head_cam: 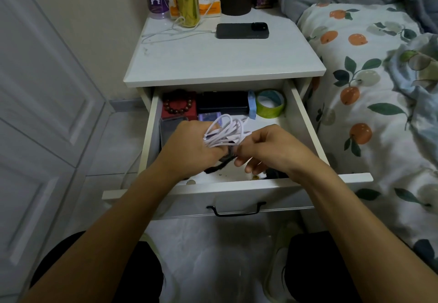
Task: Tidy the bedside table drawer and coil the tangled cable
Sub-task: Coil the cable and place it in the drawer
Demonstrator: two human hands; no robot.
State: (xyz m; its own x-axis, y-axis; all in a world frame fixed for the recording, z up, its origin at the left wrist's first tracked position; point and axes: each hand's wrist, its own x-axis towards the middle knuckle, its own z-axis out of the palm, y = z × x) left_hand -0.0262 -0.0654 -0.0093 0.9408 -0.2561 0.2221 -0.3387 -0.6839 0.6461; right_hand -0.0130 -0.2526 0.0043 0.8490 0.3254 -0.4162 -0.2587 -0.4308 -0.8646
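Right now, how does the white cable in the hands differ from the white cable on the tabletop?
The cable bundle is gathered into loops, held over the open drawer by the left hand and right hand; the tabletop cable lies loose and strung out. The tabletop cable runs to the black phone; the bundle's ends are hidden from view. Both are thin and white.

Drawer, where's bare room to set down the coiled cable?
Free: the white floor of the drawer right of the hands, below the tape roll. Crowded: back-left, with bead bracelet, black box and phone case.
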